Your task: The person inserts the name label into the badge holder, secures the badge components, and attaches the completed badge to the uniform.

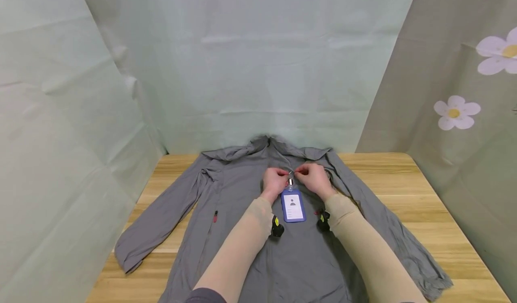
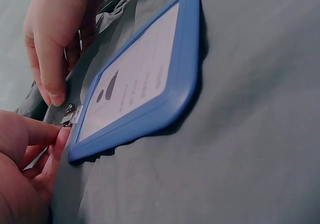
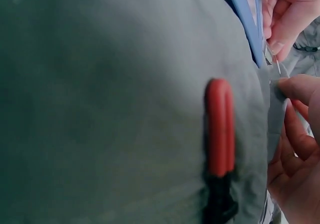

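A grey jacket [image 1: 242, 204] lies spread with its collar at the far side. On its chest is a blue-framed ID badge [image 1: 293, 205] with a white card and a metal clip [image 1: 290, 182] at its top. My left hand [image 1: 275, 182] pinches that clip between thumb and finger; a thin pin-like wire shows beside it in the right wrist view. Just across from it, my right hand [image 1: 317, 180] pinches a fold of the jacket fabric [image 3: 276, 114] close to the clip. Fingertips of the two hands are near each other but apart.
The jacket covers much of a wooden table [image 1: 404, 182], its sleeves reaching out on both sides. A red zipper pull [image 3: 220, 126] lies near the right wrist. Pale cloth [image 1: 258, 60] hangs behind and at the sides, with printed flowers [image 1: 457, 112] at right.
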The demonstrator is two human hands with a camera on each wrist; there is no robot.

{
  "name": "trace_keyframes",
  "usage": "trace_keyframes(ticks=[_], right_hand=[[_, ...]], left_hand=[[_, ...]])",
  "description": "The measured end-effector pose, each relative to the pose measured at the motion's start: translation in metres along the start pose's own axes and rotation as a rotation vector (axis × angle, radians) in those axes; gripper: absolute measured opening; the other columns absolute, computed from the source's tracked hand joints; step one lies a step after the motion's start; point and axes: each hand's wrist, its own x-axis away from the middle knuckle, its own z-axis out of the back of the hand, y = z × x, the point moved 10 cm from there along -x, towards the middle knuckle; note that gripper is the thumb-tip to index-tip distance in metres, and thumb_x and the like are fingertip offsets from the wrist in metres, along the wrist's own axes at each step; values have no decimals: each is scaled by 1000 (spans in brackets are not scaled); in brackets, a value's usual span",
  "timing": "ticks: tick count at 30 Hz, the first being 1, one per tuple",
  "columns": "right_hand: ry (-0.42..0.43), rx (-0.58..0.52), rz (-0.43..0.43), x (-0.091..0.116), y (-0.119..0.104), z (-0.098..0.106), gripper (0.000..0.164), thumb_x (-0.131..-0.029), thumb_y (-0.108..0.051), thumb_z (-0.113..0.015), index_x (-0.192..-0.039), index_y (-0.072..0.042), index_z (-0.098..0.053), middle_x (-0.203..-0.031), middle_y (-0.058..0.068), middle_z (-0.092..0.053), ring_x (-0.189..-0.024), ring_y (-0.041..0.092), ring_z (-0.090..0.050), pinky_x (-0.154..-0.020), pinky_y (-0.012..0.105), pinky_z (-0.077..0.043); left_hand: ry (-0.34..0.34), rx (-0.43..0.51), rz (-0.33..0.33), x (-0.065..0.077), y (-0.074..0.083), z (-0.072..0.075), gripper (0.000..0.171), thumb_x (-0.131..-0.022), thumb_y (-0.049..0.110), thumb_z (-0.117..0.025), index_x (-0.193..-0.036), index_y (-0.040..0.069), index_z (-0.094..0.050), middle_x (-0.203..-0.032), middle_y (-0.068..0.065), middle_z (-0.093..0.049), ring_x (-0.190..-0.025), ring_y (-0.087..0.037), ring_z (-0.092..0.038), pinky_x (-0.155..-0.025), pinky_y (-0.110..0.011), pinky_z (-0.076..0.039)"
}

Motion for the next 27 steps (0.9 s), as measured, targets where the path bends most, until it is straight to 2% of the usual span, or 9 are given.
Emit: trace_keyframes(ticks=[6, 13, 21, 27], right_hand=[[-7, -10, 37, 2, -4, -2, 16, -101, -18, -76, -110, -8, -84, -106, 9, -80, -95, 27, -74, -84, 47, -60], [-30, 19, 89, 2, -9, -7, 18, -103, -14, -73, -115, -6, -83, -112, 13, -79, -101, 29, -74, -87, 47, -60], [-57, 29, 153, 5, -16, -8, 18, -103, -8, -72, -118, -4, -83, -113, 16, -79, -104, 33, -74, -89, 49, -60], [-32, -3, 107, 5, -13, -6, 17, -102, -11, -75, -115, -4, -83, -112, 14, -80, -104, 31, -75, -89, 47, -60]], left_hand=[[9, -7, -14, 2, 2, 0, 9, -93, -2, -74, -94, -2, -83, -74, -9, -76, -55, -7, -63, -53, -19, -50], [39, -64, -18, 2, 4, 2, 12, -92, -3, -72, -92, 1, -84, -75, -3, -75, -59, -7, -62, -56, -20, -51], [66, -109, -32, 4, 7, 4, 16, -86, -6, -71, -91, 2, -84, -81, -6, -77, -72, -16, -68, -65, -26, -55], [70, -122, -33, 5, 9, 5, 18, -85, -7, -70, -91, 2, -83, -86, -7, -78, -84, -23, -70, -73, -33, -58]])
